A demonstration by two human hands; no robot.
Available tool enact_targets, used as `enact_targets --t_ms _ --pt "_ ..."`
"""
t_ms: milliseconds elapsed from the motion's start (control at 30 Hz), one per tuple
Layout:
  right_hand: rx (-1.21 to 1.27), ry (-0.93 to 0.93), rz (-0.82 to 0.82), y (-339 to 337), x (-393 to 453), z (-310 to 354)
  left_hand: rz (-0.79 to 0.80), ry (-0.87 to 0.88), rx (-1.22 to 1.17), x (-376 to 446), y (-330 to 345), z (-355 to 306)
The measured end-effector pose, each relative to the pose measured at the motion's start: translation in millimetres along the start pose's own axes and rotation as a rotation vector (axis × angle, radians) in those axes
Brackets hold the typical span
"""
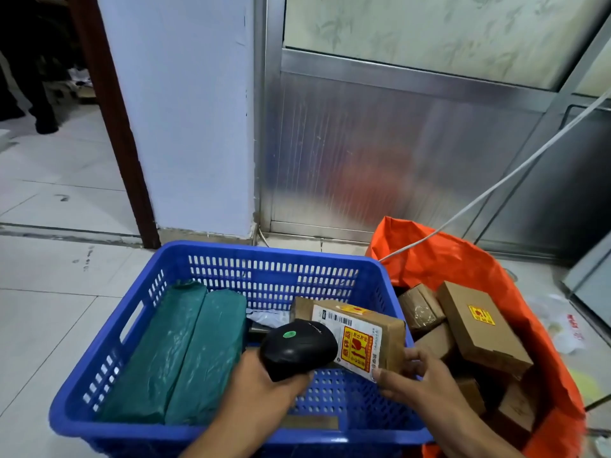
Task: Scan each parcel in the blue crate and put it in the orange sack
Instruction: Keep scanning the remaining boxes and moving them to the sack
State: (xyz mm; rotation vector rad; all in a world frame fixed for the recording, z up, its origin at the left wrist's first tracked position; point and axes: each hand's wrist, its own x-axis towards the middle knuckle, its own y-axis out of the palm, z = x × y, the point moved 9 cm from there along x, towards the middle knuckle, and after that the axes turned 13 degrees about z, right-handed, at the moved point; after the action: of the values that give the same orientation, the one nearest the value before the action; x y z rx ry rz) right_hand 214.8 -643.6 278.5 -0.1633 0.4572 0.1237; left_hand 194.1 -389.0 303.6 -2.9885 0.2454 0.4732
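A blue crate [211, 256] stands on the floor in front of me. Two green wrapped parcels [178, 352] lie side by side in its left half, and a small white pouch [267, 317] shows behind the scanner. My left hand [264, 388] grips a black handheld scanner [297, 348], its head pointing at a brown cardboard parcel [390, 338] with a white label and a red-and-yellow sticker. My right hand [416, 381] holds that parcel by its near corner, above the crate's right side. The orange sack [463, 259] stands open to the right, with several brown boxes [476, 322] inside.
A white cord [496, 186] runs from the upper right down into the sack's mouth. A metal-framed door panel [396, 143] and a white pillar [185, 127] stand just behind the crate. Pale tiled floor [49, 309] spreads to the left. Crumpled white plastic [565, 328] lies right of the sack.
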Motion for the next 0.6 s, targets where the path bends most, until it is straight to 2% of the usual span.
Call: enact_targets --t_ms 333,600 --pt "0.044 -0.045 0.05 20 10 7 -0.1 0.001 -0.065 -5 -18 2" --pt "0.029 -0.023 0.052 25 13 -4 -0.101 -0.017 -0.016 -7 -17 2"
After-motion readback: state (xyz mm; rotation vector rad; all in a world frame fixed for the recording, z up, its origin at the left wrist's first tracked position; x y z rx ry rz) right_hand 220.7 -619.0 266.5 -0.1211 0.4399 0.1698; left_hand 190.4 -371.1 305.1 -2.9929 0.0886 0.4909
